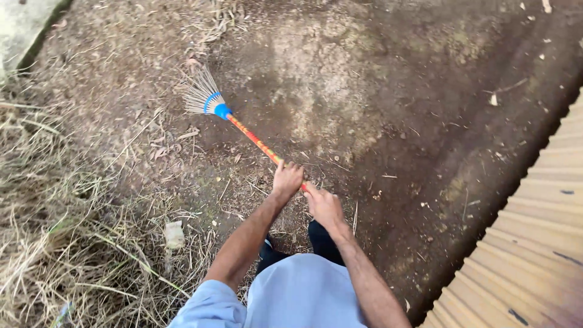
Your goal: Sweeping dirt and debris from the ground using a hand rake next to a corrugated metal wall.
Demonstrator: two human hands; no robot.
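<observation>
- While we look down past our pale blue shirt (303,291), both of our hands grip the long red-and-yellow patterned handle (255,141) of a fan-shaped rake with thin pale tines and a blue collar (203,97).
- Our left hand (286,179) is the forward one, fingers curled tight round the handle; our right hand (325,206) sits just behind it toward 5 o'clock, wrapped closed on the handle's near end.
- From our hands, the handle runs out toward 10 o'clock, and the tines rest on the bare brown dirt ground (376,109), spread toward the far left.
- As far as we can judge, the raking is well along: the dirt from 12 o'clock round to 3 o'clock looks mostly scraped bare, with only small scattered bits and twigs.
- What appears left lies at 9 o'clock and 7 o'clock, where a thick heap of dry straw-coloured grass (54,231) covers the ground, with loose stalks trailing near the tines.
- A small pale flat scrap (174,234) lies at the edge of that grass, near our left forearm.
- At 4 o'clock a ribbed tan corrugated sheet (534,243) borders the dirt, well apart from the rake.
</observation>
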